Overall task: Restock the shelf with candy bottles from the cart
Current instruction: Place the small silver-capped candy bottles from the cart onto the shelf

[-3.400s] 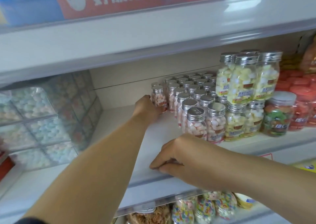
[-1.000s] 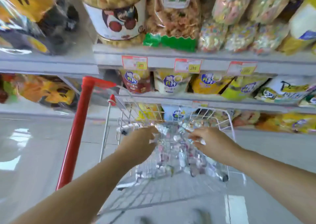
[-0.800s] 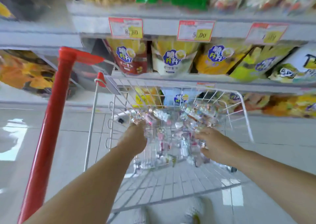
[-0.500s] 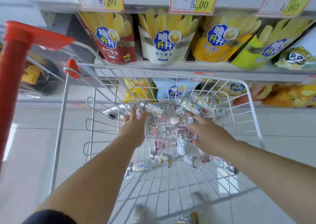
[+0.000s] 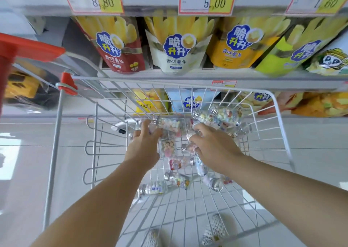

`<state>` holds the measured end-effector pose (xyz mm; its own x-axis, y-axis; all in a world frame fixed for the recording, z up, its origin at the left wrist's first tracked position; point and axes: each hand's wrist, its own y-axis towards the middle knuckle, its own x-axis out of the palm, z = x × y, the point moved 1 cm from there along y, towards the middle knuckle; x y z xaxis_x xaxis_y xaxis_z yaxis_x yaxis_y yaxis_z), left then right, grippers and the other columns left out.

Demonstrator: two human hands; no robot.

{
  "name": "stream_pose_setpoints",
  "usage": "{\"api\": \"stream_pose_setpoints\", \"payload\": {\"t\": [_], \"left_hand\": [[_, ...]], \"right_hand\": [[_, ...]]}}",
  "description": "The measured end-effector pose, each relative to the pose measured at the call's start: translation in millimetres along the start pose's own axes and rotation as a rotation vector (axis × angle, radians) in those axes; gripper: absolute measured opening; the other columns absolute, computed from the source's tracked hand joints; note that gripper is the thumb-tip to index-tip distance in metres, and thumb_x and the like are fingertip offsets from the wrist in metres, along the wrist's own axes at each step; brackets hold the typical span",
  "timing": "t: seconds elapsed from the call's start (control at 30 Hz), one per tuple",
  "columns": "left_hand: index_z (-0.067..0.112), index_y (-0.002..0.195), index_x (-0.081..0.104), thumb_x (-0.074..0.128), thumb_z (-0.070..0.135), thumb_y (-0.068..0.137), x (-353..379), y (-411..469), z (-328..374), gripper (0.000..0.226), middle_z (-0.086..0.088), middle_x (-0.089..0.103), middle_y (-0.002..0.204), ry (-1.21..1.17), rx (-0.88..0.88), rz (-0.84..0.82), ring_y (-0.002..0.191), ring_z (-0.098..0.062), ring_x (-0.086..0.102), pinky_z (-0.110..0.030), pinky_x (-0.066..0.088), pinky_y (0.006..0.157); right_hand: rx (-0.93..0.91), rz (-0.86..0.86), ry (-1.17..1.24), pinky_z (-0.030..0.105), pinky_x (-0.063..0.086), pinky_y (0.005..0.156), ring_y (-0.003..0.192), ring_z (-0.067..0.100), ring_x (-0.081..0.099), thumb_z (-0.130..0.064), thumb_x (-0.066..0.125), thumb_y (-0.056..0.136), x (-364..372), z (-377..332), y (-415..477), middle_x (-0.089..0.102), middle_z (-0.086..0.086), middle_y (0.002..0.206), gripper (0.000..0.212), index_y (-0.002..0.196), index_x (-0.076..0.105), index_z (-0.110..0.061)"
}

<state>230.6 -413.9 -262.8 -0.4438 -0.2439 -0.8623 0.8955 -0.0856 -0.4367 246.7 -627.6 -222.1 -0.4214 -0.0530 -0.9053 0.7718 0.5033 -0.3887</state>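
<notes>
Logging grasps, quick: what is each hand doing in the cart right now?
Left hand: fingers curled round a candy bottle.
Right hand: fingers pinching a silver-capped bottle.

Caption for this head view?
Left hand grips a candy bottle; right hand reaches among others in a wire cart by snack shelves.

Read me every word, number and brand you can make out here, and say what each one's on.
"8.80": left price tag.
"5.00": middle price tag.
"1.60", first digit unsure: right price tag.
"脆升升": red bag, white bag, yellow bag, green bag, and the blue bag behind the cart.
"香脆薯条": the red, white and yellow bags.
Too blurred: the tags' small print, and the labels on the candy bottles.
</notes>
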Motion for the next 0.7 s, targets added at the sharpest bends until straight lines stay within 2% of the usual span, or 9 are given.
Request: {"api": "stream_pose_setpoints", "payload": {"t": [0.13, 0.2, 0.27, 0.33, 0.43, 0.5, 0.6, 0.67, 0.7], "left_hand": [[0.026, 0.109, 0.051, 0.069, 0.005, 0.068, -46, -27, 30, 0.049, -0.002, 0.034, 0.129, -0.625, -0.137, -0.013, 0.094, -0.015, 0.055, -0.014, 0.051, 0.068], [0.026, 0.108, 0.053, 0.067, 0.008, 0.066, -82, -51, 49, 0.048, -0.006, 0.052, 0.106, -1.108, -0.236, -0.155, 0.076, -0.020, 0.055, -0.032, 0.061, 0.068], [0.022, 0.110, 0.052, 0.062, 0.008, 0.067, -119, -76, 65, 0.046, -0.004, 0.059, 0.089, -1.446, -0.253, -0.304, 0.078, -0.023, 0.057, -0.044, 0.060, 0.067], [0.022, 0.105, 0.051, 0.056, 0.002, 0.072, -150, -98, 79, 0.039, -0.004, 0.060, 0.093, -1.610, -0.191, -0.417, 0.085, -0.026, 0.059, -0.038, 0.055, 0.065], [0.022, 0.113, 0.046, 0.045, 0.000, 0.079, -205, -133, 113, 0.040, -0.006, 0.058, 0.100, -1.855, -0.138, -0.527, 0.084, -0.026, 0.059, -0.033, 0.050, 0.063], [0.024, 0.123, 0.047, 0.054, 0.008, 0.077, -240, -159, 141, 0.050, -0.009, 0.059, 0.109, -1.868, -0.126, -0.497, 0.092, -0.025, 0.061, -0.031, 0.051, 0.064], [0.038, 0.116, 0.044, 0.072, 0.014, 0.078, -281, -187, 179, 0.052, 0.022, 0.062, 0.095, -2.179, -0.348, -0.482, 0.085, 0.012, 0.060, -0.009, 0.048, 0.063], [0.039, 0.102, 0.050, 0.066, 0.009, 0.075, -301, -208, 206, 0.044, 0.021, 0.066, 0.079, -2.157, -0.190, -0.561, 0.069, 0.004, 0.065, -0.013, 0.050, 0.057], [0.033, 0.103, 0.055, 0.059, 0.004, 0.071, -313, -218, 217, 0.043, 0.011, 0.068, 0.079, -2.023, -0.027, -0.475, 0.066, -0.007, 0.067, -0.024, 0.053, 0.053]], "right_hand": [[0.173, -0.048, 0.534, 0.037, 0.051, 0.089, 0.109, 0.016, 0.058, -0.024, 0.059, 0.095, -29, -9, -11, 0.059, -0.003, 0.126, 0.029, 0.124, 0.062, -0.025], [0.305, -0.048, 0.879, 0.032, 0.052, 0.089, 0.098, 0.010, 0.063, -0.029, 0.061, 0.096, -59, -12, -22, 0.066, -0.006, 0.117, 0.029, 0.124, 0.064, -0.025], [0.439, -0.038, 1.146, 0.037, 0.055, 0.091, 0.095, 0.010, 0.065, -0.033, 0.062, 0.095, -93, -10, -36, 0.066, -0.007, 0.110, 0.025, 0.120, 0.061, -0.028], [0.589, -0.102, 1.455, 0.047, 0.056, 0.092, 0.093, 0.014, 0.064, -0.036, 0.064, 0.094, -123, -9, -52, 0.065, 0.000, 0.109, 0.017, 0.107, 0.062, -0.026], [0.730, -0.261, 1.747, 0.056, 0.052, 0.096, 0.094, 0.024, 0.065, -0.047, 0.069, 0.086, -179, -8, -90, 0.067, 0.006, 0.106, 0.031, 0.107, 0.066, -0.023], [0.666, -0.313, 1.862, 0.054, 0.051, 0.097, 0.094, 0.026, 0.066, -0.048, 0.071, 0.082, -213, -12, -118, 0.071, 0.005, 0.102, 0.038, 0.109, 0.068, -0.022], [0.526, -0.280, 1.971, 0.041, 0.054, 0.078, 0.075, 0.022, 0.068, -0.045, 0.067, 0.081, -264, -20, -161, 0.071, 0.005, 0.085, 0.034, 0.101, 0.071, -0.019], [0.432, -0.221, 2.011, 0.034, 0.053, 0.068, 0.071, 0.020, 0.069, -0.041, 0.061, 0.086, -291, -21, -183, 0.072, 0.005, 0.083, 0.028, 0.089, 0.076, -0.018], [0.400, -0.185, 2.009, 0.033, 0.052, 0.067, 0.073, 0.020, 0.069, -0.041, 0.060, 0.087, -301, -21, -192, 0.073, 0.005, 0.085, 0.029, 0.088, 0.077, -0.018]]}}
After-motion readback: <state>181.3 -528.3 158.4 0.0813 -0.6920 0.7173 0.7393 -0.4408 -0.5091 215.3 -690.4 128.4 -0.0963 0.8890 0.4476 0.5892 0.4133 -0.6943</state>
